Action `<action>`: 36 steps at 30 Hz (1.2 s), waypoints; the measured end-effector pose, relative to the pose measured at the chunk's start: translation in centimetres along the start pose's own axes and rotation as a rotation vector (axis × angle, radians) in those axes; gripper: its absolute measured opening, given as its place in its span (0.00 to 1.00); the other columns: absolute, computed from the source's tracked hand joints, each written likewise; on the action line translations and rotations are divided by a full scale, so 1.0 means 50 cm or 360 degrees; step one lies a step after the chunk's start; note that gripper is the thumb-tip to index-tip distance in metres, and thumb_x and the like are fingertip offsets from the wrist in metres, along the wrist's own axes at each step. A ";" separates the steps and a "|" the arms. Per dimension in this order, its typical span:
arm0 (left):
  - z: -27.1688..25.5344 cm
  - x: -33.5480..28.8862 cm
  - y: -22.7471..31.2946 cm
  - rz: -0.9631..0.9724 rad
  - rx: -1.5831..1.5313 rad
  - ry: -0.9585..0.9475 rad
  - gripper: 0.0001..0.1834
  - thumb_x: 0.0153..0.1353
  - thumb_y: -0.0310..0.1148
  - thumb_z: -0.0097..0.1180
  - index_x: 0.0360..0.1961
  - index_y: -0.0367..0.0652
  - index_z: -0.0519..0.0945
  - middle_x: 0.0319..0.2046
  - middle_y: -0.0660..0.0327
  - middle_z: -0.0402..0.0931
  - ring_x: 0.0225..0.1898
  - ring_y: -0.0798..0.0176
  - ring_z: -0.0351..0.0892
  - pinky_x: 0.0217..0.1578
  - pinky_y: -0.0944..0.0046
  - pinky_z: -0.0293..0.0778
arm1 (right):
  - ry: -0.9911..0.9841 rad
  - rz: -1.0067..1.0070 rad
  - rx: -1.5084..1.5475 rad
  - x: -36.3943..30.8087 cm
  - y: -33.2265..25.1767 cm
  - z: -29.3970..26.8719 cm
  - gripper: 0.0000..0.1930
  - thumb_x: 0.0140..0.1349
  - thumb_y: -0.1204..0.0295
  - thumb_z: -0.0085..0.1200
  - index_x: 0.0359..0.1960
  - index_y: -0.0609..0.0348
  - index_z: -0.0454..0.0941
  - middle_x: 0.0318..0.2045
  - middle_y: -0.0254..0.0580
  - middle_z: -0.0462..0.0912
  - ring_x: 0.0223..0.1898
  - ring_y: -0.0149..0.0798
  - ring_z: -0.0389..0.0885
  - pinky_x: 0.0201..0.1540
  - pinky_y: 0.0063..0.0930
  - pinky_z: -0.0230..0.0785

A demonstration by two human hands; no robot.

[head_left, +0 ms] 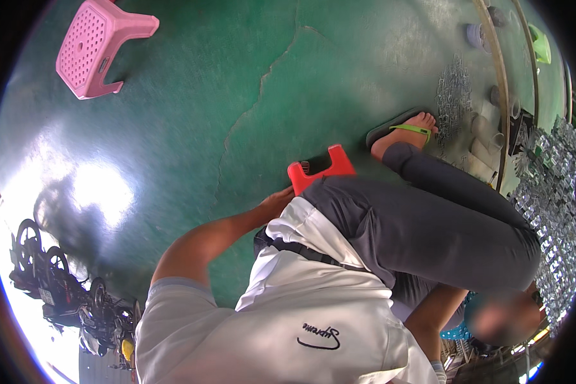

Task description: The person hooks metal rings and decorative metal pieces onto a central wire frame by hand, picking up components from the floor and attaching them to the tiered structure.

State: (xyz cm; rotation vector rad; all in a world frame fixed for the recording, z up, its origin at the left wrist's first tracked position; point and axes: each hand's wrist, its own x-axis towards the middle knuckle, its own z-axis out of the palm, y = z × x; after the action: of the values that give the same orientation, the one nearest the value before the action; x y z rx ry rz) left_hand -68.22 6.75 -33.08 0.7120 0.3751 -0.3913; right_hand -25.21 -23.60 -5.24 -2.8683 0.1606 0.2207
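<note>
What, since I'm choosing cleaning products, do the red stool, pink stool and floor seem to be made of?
Red stool: probably plastic, smooth and slightly glossy, with rounded edges. Pink stool: likely plastic, satiny; its holed seat and legs look moulded as one piece. Floor: perhaps painted concrete with a shiny finish; it's green, reflects light and shows a long crack.

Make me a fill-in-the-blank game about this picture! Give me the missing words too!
1. Right by the person's left hand, the nearer stool is coloured ____.
2. The farther stool, with holes in its seat, is ____.
3. The sandal strap is bright ____.
4. The parked motorbikes are on the ____ side of the picture.

Missing words: red; pink; green; left.
</note>
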 end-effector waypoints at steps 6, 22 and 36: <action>0.004 0.025 -0.060 -0.0014 0.0440 0.0163 0.30 0.59 0.44 0.49 0.62 0.46 0.69 0.62 0.60 0.66 0.65 0.58 0.60 0.63 0.52 0.53 | -0.0031 -0.0010 -0.0040 0.002 -0.007 0.007 0.17 0.59 0.65 0.62 0.44 0.66 0.84 0.35 0.43 0.87 0.36 0.32 0.84 0.40 0.26 0.75; -0.015 0.014 -0.044 -0.0440 0.3044 -0.0131 0.23 0.53 0.43 0.58 0.49 0.47 0.77 0.38 0.63 0.76 0.38 0.58 0.79 0.33 0.56 0.74 | -0.0091 -0.0035 -0.0056 0.008 -0.007 0.028 0.16 0.60 0.65 0.62 0.43 0.65 0.84 0.35 0.42 0.87 0.36 0.32 0.84 0.41 0.26 0.75; -0.071 -0.031 0.013 0.0593 0.2597 0.0702 0.18 0.54 0.33 0.56 0.48 0.51 0.79 0.47 0.61 0.71 0.49 0.57 0.72 0.39 0.58 0.78 | -0.0088 -0.0094 -0.0023 0.008 -0.014 0.047 0.15 0.60 0.65 0.61 0.42 0.63 0.84 0.35 0.42 0.87 0.37 0.32 0.84 0.41 0.26 0.75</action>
State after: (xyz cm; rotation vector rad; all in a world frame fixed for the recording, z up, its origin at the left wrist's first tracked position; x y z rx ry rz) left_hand -69.94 9.99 -34.52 2.4459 0.2621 -0.1000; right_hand -25.05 -22.32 -7.38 -2.8730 0.0642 0.2904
